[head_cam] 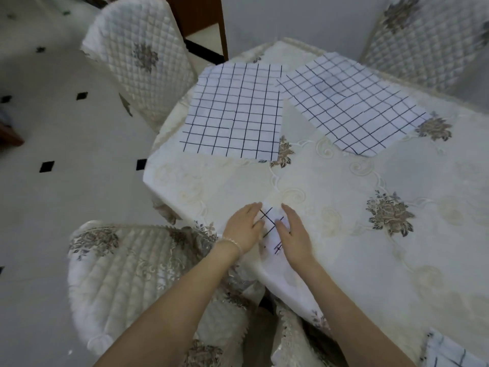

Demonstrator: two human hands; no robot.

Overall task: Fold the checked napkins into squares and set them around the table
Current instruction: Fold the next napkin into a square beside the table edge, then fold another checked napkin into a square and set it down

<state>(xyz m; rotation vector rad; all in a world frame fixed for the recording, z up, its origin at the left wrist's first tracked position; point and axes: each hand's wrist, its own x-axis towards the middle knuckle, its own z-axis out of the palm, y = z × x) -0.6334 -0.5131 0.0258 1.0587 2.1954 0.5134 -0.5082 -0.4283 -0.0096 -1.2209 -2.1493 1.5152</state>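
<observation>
Tabletop edge: the tabletop [344, 207] is covered by a cream embroidered tablecloth [428, 274]; its near left corner lies just below the hands, and the cloth hangs off the left edge toward the tiled floor [66, 123].
Open room: a wide bare stretch of cloth runs from the hands to the right and up toward the two spread napkins; the right half of the tabletop is free apart from a napkin corner at the bottom right.
Seats: one quilted chair [140, 56] stands at the far left edge, a second quilted chair [423, 41] at the far right, and a cushioned chair [127, 274] sits close under the left forearm.
Unfolded napkins: a left checked napkin [232, 109] lies flat by the far left edge; a right checked napkin [352, 104] lies flat beside it, turned at an angle, their near corners almost touching.
Folded napkin: a small folded checked napkin [270, 229] lies near the tabletop's near left corner, between the two hands and largely hidden by them.
Fourth napkin: a checked napkin corner [447, 353] shows at the bottom right.
Left hand: the left hand [242, 230], with a bracelet [232, 243] at the wrist, lies palm down on the folded napkin's left side, fingers [254, 209] extended and together, pressing rather than gripping.
Right hand: the right hand [293, 234] lies palm down on its right side, fingers stretched flat, nothing grasped.
</observation>
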